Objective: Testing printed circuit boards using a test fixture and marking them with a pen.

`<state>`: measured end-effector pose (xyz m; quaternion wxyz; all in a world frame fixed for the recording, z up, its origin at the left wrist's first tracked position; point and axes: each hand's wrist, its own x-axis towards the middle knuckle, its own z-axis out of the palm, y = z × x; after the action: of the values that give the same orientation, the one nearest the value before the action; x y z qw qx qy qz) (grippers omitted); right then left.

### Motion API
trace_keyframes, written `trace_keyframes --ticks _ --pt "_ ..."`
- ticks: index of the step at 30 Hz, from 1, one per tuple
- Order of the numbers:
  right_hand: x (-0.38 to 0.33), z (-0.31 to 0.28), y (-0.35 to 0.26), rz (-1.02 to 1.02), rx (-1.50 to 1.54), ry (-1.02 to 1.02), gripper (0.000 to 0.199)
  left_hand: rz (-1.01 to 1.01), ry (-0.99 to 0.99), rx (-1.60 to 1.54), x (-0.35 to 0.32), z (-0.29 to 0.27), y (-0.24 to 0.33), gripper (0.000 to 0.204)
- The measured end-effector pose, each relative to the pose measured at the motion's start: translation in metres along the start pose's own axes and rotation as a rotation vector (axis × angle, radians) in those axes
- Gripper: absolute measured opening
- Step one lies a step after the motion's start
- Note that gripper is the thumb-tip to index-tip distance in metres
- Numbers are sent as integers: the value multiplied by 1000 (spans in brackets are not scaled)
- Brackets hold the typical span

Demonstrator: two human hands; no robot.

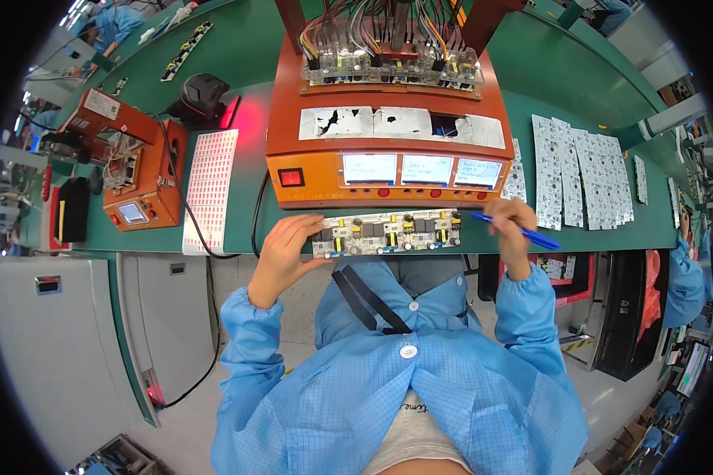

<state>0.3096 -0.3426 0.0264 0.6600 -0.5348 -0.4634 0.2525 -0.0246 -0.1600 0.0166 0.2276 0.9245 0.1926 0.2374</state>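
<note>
A long white circuit board (pixel 388 233) with black, yellow and silver parts lies level at the front edge of the green bench. My left hand (pixel 284 252) grips its left end, thumb below and fingers above. Near the board's right end, my right hand (pixel 512 229) is closed around a blue pen (pixel 539 238), whose tip points left toward the board. Just behind the board stands an orange test machine (pixel 309 170) with three lit screens and a red switch. Another board sits under the clear wired fixture (pixel 392 70) on top of it.
Left of the machine are a sheet of red stickers (pixel 211 186), a black scanner (pixel 200 99) casting red light, and a smaller orange device (pixel 139 186). Rows of white boards (pixel 582 174) lie to the right. A cable (pixel 184 198) hangs over the bench edge. Another person's blue sleeve (pixel 681 277) shows far right.
</note>
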Motion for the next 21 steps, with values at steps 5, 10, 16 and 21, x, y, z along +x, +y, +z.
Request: trace_keyframes --ticks 5,10,16,21 --pt "-28 -32 3 -210 23 303 19 290 165 239 -30 -10 14 48" --pt "-56 -40 8 -175 -53 462 22 108 485 363 -64 -17 22 54" --pt "-60 -10 9 -116 -103 358 20 -378 896 191 -44 -17 3 50" --pt "-63 -10 19 -129 -105 387 25 -648 960 286 -27 -18 -46 50"
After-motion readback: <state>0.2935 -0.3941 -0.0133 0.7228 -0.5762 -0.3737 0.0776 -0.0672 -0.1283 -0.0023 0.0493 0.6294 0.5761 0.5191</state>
